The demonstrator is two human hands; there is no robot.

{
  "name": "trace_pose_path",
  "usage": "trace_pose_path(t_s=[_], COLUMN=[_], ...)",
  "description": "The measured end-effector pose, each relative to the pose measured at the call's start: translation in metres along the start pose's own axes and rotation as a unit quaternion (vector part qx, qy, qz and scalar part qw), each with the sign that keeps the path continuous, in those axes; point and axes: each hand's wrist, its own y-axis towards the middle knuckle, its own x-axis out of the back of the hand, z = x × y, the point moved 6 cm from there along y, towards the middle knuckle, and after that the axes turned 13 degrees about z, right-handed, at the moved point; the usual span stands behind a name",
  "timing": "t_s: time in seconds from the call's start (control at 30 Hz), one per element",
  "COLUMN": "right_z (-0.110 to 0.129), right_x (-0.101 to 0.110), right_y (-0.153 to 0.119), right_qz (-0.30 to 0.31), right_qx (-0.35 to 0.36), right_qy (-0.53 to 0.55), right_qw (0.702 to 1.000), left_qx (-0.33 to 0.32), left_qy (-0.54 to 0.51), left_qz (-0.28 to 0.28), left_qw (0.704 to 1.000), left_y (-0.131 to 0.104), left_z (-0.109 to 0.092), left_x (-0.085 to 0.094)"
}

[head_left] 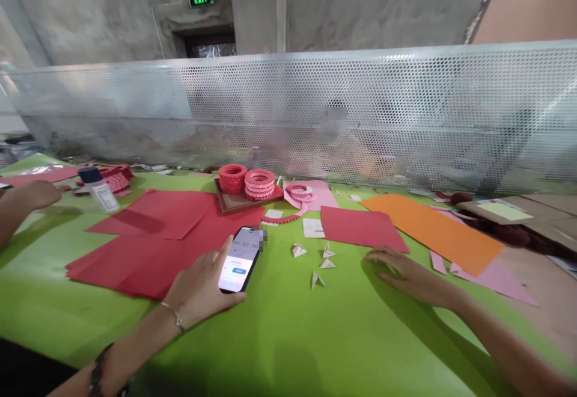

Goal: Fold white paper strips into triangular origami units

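My left hand [198, 283] is closed around a smartphone [238, 264], with the thumb along its lower edge and the fingers behind its left side. The lit screen shows a timer-like readout and a blue button. My right hand [402, 270] holds nothing; its fingers are loosely stretched just below a red paper sheet [360, 227]. Several small folded white paper pieces [328, 263] lie on the green tabletop [288, 337] between my hands. Overlapping red sheets [153, 252] lie beyond and beside my left hand.
Rolls of scalloped red and pink paper strip [260, 184] stand on a brown tray [229, 203]. An orange sheet [433, 231] lies right, a white bottle with a dark cap [103, 191] left. Another person's hand [38, 195] reaches in at far left. A perforated metal screen [288, 114] borders the back.
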Motion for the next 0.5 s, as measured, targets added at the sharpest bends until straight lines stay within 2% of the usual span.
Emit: trace_pose_path(t_s=[0.13, 0.3, 0.5], right_z=[0.000, -0.003, -0.004], right_x=[0.000, -0.002, -0.002], right_y=[0.001, 0.002, 0.002], right_qz=[0.000, 0.002, 0.011], right_qx=[0.003, 0.001, -0.009], right_qy=[0.000, 0.001, 0.000], right_qw=[1.000, 1.000, 1.000], left_qx=[-0.022, -0.035, -0.026], left_qy=[-0.014, -0.118, -0.108], left_qz=[0.016, 0.028, 0.039], left_qw=[1.000, 0.992, 0.993], left_y=[0.000, 0.011, 0.029], left_z=[0.004, 0.017, 0.011], left_x=[-0.002, 0.002, 0.007])
